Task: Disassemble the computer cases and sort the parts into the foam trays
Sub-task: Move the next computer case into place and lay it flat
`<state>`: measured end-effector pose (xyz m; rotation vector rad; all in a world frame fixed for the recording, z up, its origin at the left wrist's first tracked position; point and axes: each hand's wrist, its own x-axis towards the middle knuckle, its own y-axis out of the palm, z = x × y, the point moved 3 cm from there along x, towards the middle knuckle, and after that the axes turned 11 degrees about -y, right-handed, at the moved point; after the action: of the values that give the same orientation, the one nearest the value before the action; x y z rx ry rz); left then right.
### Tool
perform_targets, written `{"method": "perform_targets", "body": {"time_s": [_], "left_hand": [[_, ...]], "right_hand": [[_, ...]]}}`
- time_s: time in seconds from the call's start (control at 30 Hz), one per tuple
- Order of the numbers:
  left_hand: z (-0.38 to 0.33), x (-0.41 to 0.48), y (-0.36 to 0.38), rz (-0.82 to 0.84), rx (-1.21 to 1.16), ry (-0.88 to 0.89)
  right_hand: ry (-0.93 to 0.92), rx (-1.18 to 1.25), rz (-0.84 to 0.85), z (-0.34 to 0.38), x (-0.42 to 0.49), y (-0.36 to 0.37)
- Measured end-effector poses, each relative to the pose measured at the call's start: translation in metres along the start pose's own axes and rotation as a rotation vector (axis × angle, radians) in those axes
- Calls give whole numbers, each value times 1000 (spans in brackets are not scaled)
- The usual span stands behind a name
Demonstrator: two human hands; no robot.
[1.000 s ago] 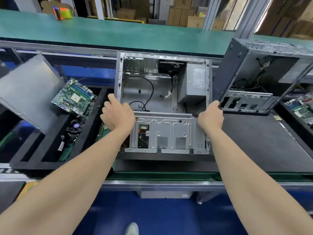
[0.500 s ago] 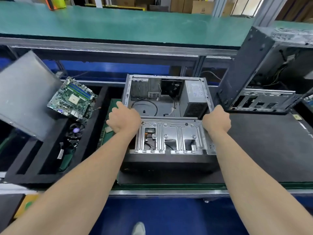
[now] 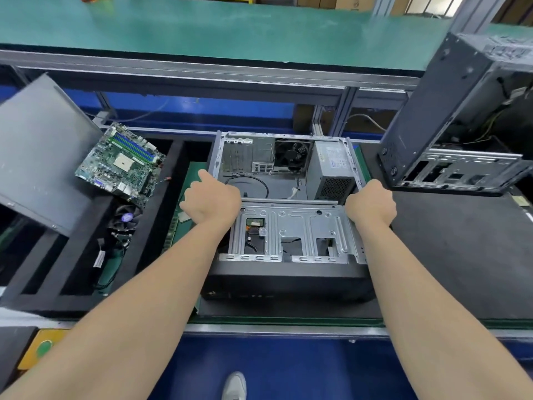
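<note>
An open computer case (image 3: 291,235) lies flat on the black mat in front of me, its silver drive cage (image 3: 294,226) near me and its power supply (image 3: 331,166) and fan (image 3: 292,153) at the far end. My left hand (image 3: 212,199) grips the case's left wall, index finger along the edge. My right hand (image 3: 370,202) grips the right wall. A green motherboard (image 3: 121,163) leans in the black foam tray (image 3: 161,215) to the left, above a cooler fan (image 3: 127,217).
A grey side panel (image 3: 40,151) tilts at the far left. A second opened case (image 3: 461,116) stands on its end at the right. A green conveyor belt (image 3: 230,27) runs across the back. The black mat (image 3: 461,255) stretches to the right. My shoe (image 3: 235,386) shows below.
The case has been tipped down from a raised tilt to lying flat on the mat, both hands staying on its side walls.
</note>
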<state>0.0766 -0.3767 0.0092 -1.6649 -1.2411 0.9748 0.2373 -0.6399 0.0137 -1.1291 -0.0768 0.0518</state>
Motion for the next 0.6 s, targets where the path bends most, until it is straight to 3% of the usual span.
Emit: {"method": "perform_targets", "body": {"time_s": [0.2, 0.37, 0.6], "left_hand": [[-2, -5, -2, -4, -19, 48], [2, -21, -1, -63, 5, 229], [28, -58, -2, 34, 104, 382]], "right_hand": [[-23, 49, -70, 9, -4, -3], [-212, 100, -135, 21, -22, -3], [-390, -60, 162, 42, -78, 16]]}}
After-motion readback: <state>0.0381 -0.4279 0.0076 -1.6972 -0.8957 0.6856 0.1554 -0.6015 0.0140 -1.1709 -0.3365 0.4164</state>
